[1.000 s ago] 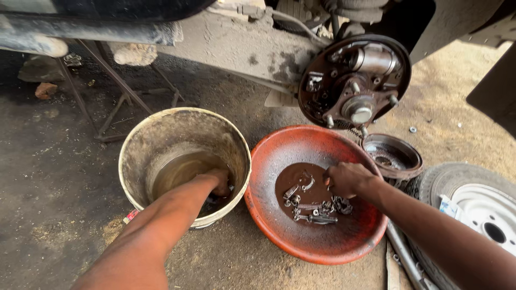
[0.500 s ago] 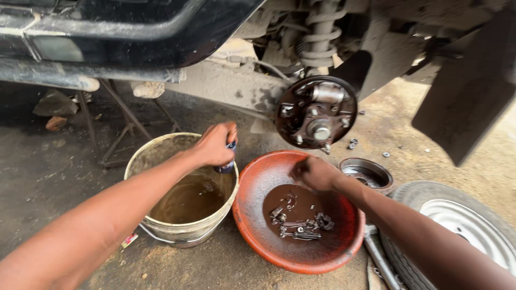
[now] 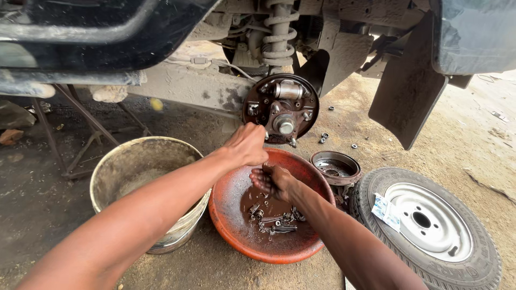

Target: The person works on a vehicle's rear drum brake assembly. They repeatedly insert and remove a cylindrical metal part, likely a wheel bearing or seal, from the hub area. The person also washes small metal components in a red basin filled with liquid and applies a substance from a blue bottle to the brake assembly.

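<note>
Head view, sole view. Shows the left hand raised over the far part of a red basin, fingers curled into a closed fist, knuckles up; cannot tell whether anything sits inside the fist. Shows the right hand directly beneath, just under the fist, palm turned up, fingers half spread and cupped, wet and dark with fluid. Appears stacked this way so that whatever leaves the upper fist lands in the lower palm, and so that run-off falls into the basin and not on the ground. Finds the small metal parts, bolts and clips by their look, gathered in a dark pool at the lowest point of the basin, near side of the right hand, untouched by either hand; probably sits there because the sloped wall drains everything toward the middle. Places a pale, stained bucket touching the basin on the left, below the left forearm, within easy reach. Locates the bare brake backing plate on the axle just beyond the hands, under the vehicle body. Sets the removed brake drum open side up, to the right of the basin, and the wheel flat on the ground further right, with a small white sachet on the tyre. Leaves loose nuts on the dirt right of the plate.
</note>
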